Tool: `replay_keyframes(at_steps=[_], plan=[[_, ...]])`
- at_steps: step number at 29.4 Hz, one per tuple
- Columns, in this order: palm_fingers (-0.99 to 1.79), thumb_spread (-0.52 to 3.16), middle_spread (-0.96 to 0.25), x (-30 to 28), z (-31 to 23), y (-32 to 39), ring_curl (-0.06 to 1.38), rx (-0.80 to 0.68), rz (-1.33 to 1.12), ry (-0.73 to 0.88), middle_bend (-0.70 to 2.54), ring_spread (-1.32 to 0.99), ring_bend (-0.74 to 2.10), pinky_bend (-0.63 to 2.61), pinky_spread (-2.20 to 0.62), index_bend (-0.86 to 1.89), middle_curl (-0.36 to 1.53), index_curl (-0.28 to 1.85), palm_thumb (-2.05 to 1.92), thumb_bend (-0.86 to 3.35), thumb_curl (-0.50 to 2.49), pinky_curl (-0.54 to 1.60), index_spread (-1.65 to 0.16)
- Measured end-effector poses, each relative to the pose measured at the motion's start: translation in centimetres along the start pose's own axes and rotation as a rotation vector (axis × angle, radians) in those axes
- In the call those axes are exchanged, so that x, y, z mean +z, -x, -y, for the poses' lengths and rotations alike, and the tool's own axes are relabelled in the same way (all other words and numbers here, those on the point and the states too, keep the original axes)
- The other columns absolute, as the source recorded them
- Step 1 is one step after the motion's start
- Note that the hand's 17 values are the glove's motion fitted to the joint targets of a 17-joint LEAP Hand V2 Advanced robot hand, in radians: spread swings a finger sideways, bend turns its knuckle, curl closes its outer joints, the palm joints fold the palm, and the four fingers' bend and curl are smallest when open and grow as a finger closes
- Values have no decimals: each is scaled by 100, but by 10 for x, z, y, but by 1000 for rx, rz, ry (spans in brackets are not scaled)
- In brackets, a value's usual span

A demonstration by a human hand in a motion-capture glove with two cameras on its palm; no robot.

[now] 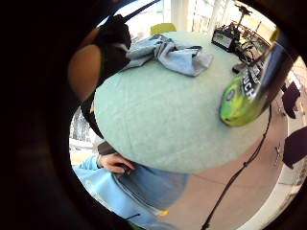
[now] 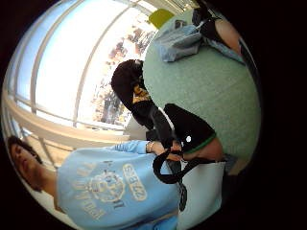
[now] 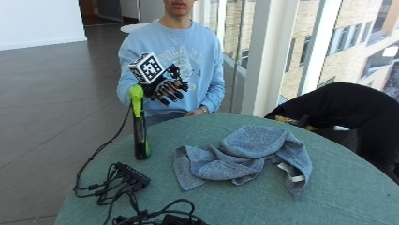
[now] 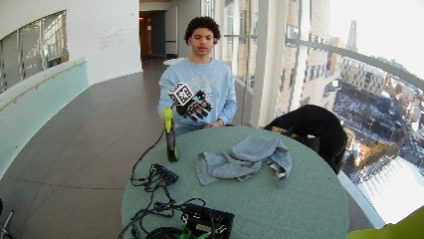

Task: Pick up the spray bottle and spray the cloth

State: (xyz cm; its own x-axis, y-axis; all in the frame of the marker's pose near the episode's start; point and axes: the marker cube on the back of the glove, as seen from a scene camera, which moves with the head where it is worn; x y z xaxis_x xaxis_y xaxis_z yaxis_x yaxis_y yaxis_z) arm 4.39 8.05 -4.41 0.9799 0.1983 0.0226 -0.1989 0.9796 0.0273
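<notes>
A tall spray bottle (image 3: pixel 139 125) is seen upright near the desk (image 3: pixel 249 197) edge, beside a crumpled grey cloth (image 3: pixel 243 154). The gloved right hand (image 3: pixel 167 89) is raised just beside its green head, fingers loosely curled, nothing held. Rigid, top-heavy plastic is judged best gripped at the neck.

The person's black-gloved right hand (image 3: pixel 167 89) is raised in front of the chest, its fingers (image 3: pixel 171 95) loosely spread and hanging slightly curled, with nothing in their grip. The forearm rises from the elbow at the person's side. The bare left hand (image 3: pixel 197 112) rests low against the bench edge.
</notes>
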Motion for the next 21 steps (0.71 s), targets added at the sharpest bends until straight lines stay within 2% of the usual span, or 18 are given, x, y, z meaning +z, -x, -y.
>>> replay_keyframes(at_steps=[7, 13, 15, 21], plan=[[59, 112, -5, -23, -18, -33, 21, 207, 93, -176, 24, 3, 17, 32, 21, 12, 35, 32, 58, 8, 23, 31, -36], [55, 111, -5, -37, -38, -60, 22, 172, 192, -116, 25, 3, 19, 36, 21, 10, 36, 29, 57, 3, 24, 33, -37], [54, 111, -4, -40, -41, -67, 23, 210, 216, -107, 25, 3, 20, 37, 21, 10, 37, 28, 57, 2, 24, 34, -37], [51, 110, -4, -48, -36, -94, 24, 236, 308, -205, 26, 3, 21, 39, 21, 10, 37, 26, 57, -2, 25, 35, -38]])
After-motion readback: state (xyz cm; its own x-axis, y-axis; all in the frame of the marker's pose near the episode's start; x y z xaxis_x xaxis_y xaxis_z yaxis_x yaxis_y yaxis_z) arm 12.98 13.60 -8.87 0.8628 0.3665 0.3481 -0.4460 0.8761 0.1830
